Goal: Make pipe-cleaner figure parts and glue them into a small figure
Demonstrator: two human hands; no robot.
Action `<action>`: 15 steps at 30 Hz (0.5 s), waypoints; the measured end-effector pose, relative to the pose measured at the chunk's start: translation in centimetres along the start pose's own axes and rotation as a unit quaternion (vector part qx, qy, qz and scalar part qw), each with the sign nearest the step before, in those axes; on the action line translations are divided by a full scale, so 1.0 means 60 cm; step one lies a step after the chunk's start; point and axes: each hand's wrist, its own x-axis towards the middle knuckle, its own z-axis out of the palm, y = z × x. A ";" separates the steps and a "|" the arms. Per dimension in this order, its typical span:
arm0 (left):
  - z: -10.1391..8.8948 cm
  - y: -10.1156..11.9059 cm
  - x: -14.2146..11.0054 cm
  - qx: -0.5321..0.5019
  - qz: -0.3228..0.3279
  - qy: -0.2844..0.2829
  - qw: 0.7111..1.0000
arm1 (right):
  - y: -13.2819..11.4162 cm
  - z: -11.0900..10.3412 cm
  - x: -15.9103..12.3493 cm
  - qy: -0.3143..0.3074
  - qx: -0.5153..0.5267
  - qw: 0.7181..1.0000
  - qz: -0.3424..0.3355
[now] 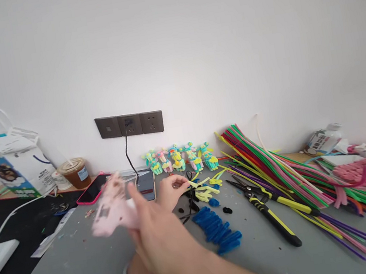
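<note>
My right hand point(157, 238) reaches across to the left and is closed round a pink glue gun point(111, 211), which is blurred by motion above the grey mat point(86, 272). My left hand point(172, 190), with a pale bracelet on its wrist, lies behind it and pinches a small yellow pipe-cleaner piece point(194, 184). Just right of that hand lie more yellow pieces point(207, 193), small black bits and a pile of short blue pieces point(218, 231).
A row of finished pipe-cleaner figures point(181, 158) stands by the wall under the sockets point(129, 125). Yellow-black pliers point(267, 211) and a large bundle of coloured pipe cleaners point(279, 172) lie on the right. Two phones point(92, 190), a drink cup point(74, 172) and a paper bag point(14, 166) stand on the left.
</note>
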 end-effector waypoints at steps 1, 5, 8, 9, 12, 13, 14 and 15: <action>0.001 0.002 -0.001 0.005 -0.007 -0.020 1.000 | -0.017 0.018 0.007 -0.024 -0.019 0.999 -0.021; 0.001 0.006 0.000 0.019 -0.028 -0.060 0.998 | -0.065 0.081 0.020 -0.092 -0.035 0.995 -0.020; -0.002 0.006 0.002 0.017 -0.039 -0.056 0.998 | -0.084 0.111 0.026 -0.141 -0.044 0.989 0.003; -0.003 0.006 0.003 0.015 -0.042 -0.052 0.998 | -0.087 0.118 0.028 -0.152 -0.050 0.987 0.010; -0.006 0.006 0.003 0.008 -0.052 -0.041 0.998 | -0.088 0.128 0.039 -0.176 -0.057 0.982 0.020; -0.006 0.007 0.003 0.006 -0.056 -0.039 0.998 | -0.087 0.130 0.043 -0.189 -0.057 0.980 0.025; -0.006 0.006 0.002 0.004 -0.059 -0.037 0.998 | -0.086 0.130 0.047 -0.207 -0.057 0.976 0.032; -0.006 0.006 0.002 0.002 -0.062 -0.035 0.997 | -0.085 0.130 0.051 -0.225 -0.060 0.972 0.041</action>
